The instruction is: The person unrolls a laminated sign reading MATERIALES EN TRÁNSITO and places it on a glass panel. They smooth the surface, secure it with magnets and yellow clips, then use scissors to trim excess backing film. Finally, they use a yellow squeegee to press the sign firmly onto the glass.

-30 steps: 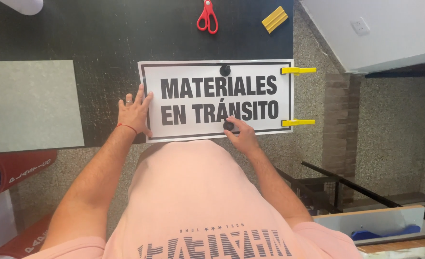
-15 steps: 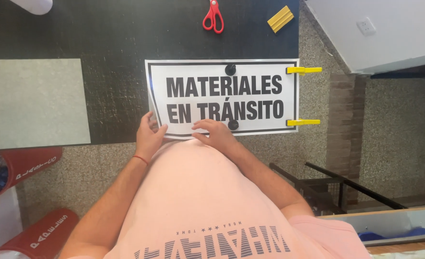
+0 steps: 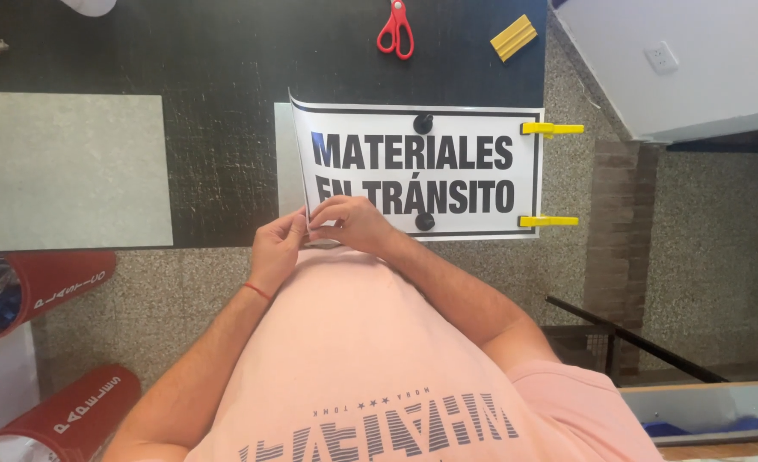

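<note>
A white printed sign sheet (image 3: 413, 171) with bold black letters lies on the black tabletop (image 3: 216, 68). Two round black weights (image 3: 423, 123) (image 3: 424, 222) sit on it, and two yellow clips (image 3: 550, 129) (image 3: 548, 221) grip its right edge. My left hand (image 3: 278, 248), with a red thread at the wrist, and my right hand (image 3: 349, 224) meet at the sheet's lower left corner and pinch it. The sheet's left edge is curled up off a white backing board (image 3: 283, 162) that shows beneath.
Red scissors (image 3: 396, 27) and a yellow block (image 3: 513, 38) lie at the table's far edge. A grey panel (image 3: 67, 171) covers the table's left part. Two red cylinders (image 3: 50, 278) (image 3: 62, 411) lie on the speckled floor at left. A metal rail (image 3: 636, 342) runs at right.
My hands have come together at the lower left corner. The sheet's left edge, flat before, is now lifted and shows the backing under it.
</note>
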